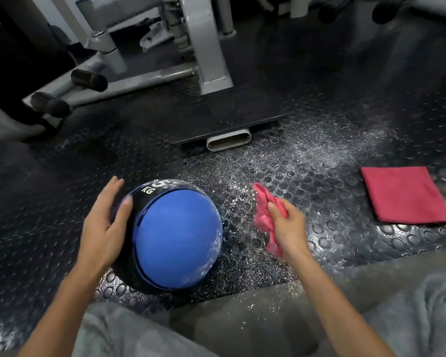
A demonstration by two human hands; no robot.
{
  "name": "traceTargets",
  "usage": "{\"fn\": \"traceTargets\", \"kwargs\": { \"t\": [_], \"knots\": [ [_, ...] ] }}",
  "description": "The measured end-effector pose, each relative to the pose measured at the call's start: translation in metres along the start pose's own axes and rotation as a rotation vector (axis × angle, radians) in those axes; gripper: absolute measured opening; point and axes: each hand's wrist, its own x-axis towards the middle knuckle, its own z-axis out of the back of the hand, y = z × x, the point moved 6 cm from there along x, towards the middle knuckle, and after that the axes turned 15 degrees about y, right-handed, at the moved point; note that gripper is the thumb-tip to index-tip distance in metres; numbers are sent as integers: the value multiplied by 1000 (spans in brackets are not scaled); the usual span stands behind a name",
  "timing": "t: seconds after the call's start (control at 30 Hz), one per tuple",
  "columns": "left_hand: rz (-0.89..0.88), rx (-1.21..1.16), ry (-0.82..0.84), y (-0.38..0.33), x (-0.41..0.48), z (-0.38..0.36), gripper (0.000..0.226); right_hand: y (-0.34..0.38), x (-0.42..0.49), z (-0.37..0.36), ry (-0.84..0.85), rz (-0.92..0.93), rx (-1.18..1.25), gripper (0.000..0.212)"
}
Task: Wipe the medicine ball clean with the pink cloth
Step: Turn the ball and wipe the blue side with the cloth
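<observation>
Grey trousers (144, 331) filled the bottom edge, nearest the lens, and I counted two bare forearms reaching out over them. One ball (175, 238), blue with a black band marked KG, sat on the studded floor (332, 228) just ahead of the left knee. The left hand (102, 222) lay flat against the ball's left side, fingers straight and thumb on the black band, pressing rather than clutching.

The right hand (289, 222) was clenched round a crumpled pink cloth (264, 217), just to the right of the ball and apart from it. Ends of the cloth stuck out above and below the fist.

I counted two cloths in all. The second, a darker folded cloth (404, 194), lay flat on the floor well off to the right, with neither hand on it.

White specks (281, 161) were scattered over the floor between the ball and the folded cloth, and some dusted the ball's right edge.

Farther back stood one grey machine frame (206, 47), with two black padded rollers (88, 79) at its left.
</observation>
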Motion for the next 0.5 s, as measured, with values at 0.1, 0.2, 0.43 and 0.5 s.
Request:
{"fn": "traceTargets", "kwargs": {
  "t": [0.1, 0.2, 0.43, 0.5],
  "knots": [
    [-85, 151, 6, 6, -17, -6, 59, 28, -6, -23, 53, 72, -17, 17],
    [-77, 128, -87, 20, -25, -4, 62, 55, -15, -85, 255, 220, -57, 22],
    [-50, -20, -129, 45, -32, 6, 57, 30, -32, -172, 139, 662, -681, 29],
    [-20, -60, -146, 50, -33, 8, 53, 14, -16, -154, 122, 452, -465, 26]
  ]
}}
